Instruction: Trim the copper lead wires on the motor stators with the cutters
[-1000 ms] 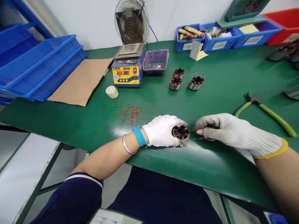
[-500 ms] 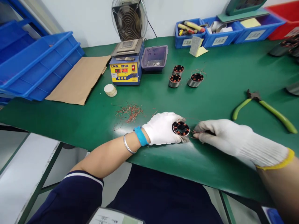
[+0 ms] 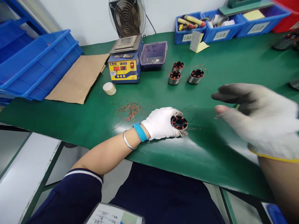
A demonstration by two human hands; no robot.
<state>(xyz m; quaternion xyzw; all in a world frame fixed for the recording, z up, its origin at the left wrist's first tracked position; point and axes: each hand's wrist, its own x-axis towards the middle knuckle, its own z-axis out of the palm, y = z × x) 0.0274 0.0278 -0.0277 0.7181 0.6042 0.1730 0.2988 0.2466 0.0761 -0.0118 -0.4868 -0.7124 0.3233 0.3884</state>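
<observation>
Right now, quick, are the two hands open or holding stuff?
Left hand: closed around a copper-wound ring.
Right hand: open, a bit blurred, nothing seen in its grip.

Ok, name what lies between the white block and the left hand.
Head view: a pile of copper-coloured wire pieces lies on the green tabletop between the white block and the left hand.
</observation>
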